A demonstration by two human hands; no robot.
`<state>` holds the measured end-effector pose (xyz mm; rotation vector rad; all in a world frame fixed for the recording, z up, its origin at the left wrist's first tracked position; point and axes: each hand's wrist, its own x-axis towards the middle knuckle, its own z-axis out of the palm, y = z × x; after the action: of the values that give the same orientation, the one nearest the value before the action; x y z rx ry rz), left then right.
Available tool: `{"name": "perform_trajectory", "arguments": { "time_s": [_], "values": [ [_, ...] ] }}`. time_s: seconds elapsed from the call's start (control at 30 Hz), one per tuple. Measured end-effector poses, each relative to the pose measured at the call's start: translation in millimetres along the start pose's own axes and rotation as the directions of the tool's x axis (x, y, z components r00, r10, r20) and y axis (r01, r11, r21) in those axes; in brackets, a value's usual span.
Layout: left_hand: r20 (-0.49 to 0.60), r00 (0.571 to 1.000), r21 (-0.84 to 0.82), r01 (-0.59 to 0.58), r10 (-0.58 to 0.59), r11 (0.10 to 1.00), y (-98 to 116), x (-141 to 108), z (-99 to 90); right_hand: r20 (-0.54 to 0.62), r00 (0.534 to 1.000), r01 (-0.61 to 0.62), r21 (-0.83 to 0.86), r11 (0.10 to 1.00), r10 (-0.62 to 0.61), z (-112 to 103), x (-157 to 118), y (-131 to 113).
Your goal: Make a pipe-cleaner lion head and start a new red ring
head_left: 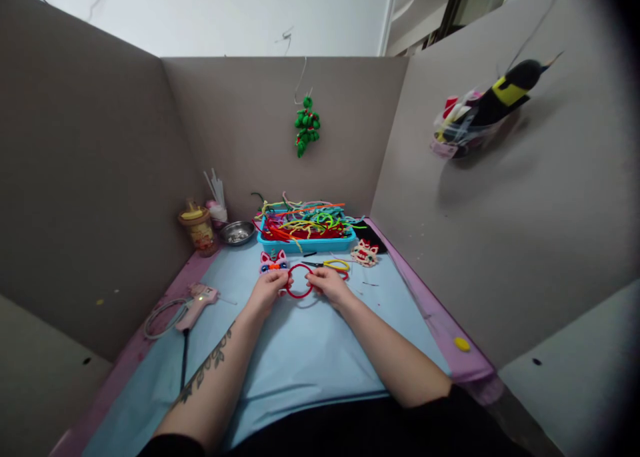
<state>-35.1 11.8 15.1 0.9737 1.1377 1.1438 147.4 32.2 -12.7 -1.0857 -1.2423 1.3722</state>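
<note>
A red pipe cleaner [299,297], bent into a ring, is held up over the blue cloth. My left hand [271,289] pinches the ring's left side, and my right hand [326,284] pinches its right side. Just behind the left hand lies a pink pipe-cleaner cat face [273,262] with dark blue and orange parts, partly covered by the hand. Scissors with yellow and red handles [336,265] rest behind the right hand, one handle partly hidden by it. Farther right sits a cream and red cat face [365,253].
Behind the hands stands a blue tray [306,245] heaped with coloured pipe cleaners. At left are a metal bowl [237,233], a brown-lidded cup [199,229] and a pink glue gun [198,306] with its cord. Grey panels [280,163] enclose three sides; a yellow disc [461,344] lies right.
</note>
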Motion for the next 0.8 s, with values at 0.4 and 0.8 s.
{"name": "perform_trajectory", "arguments": {
  "time_s": [0.4, 0.8],
  "values": [
    [0.095, 0.993, 0.006, -0.066, 0.065, 0.998, -7.4, 1.5, 3.3, 0.031, 0.969, 0.246, -0.179, 0.953, -0.245, 5.4, -5.3, -4.2],
    [0.108, 0.994, -0.012, 0.016, -0.015, 1.000, -5.8, 2.4, 1.8, -0.012, 0.913, 0.366, -0.413, 0.834, -0.407, 1.2, -5.6, -4.9]
  ]
}}
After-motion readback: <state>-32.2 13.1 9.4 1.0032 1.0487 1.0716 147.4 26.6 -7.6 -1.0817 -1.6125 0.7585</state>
